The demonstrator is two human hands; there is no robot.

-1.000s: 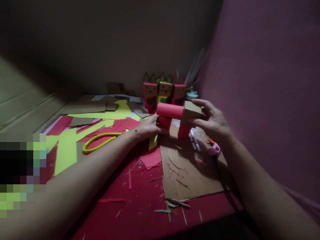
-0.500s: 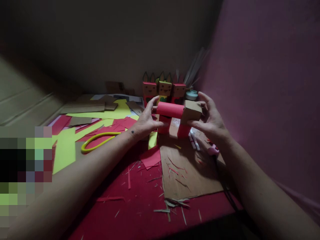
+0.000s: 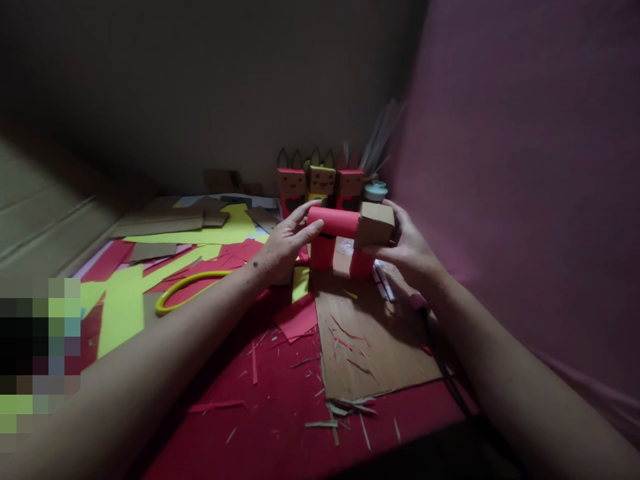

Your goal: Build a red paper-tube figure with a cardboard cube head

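Note:
A red paper-covered roll (image 3: pixel 333 221) lies sideways against a small brown cardboard box (image 3: pixel 376 223), held level above the worktop. My left hand (image 3: pixel 287 247) is closed around the roll's left end, its thumb resting along the front. Around the box's right side curls my right hand (image 3: pixel 413 247), thumb beneath the front edge and fingers mostly hidden behind. Under the held piece stand two red upright pieces (image 3: pixel 323 253); their tops are partly covered. Whether roll and box are glued together, I cannot tell.
Behind stand several cardboard figures with drawn faces (image 3: pixel 321 180) and a teal-lidded container (image 3: pixel 375 190). A cardboard sheet (image 3: pixel 380 360) with scraps lies in front, a pink-tipped corded tool (image 3: pixel 418 301) at its right. Yellow-handled scissors (image 3: pixel 165 301) and coloured paper (image 3: pixel 123 303) are left.
My left thumb has moved up from below onto the front of the roll. My right fingers have drawn in closer round the box. The whole view has shifted slightly.

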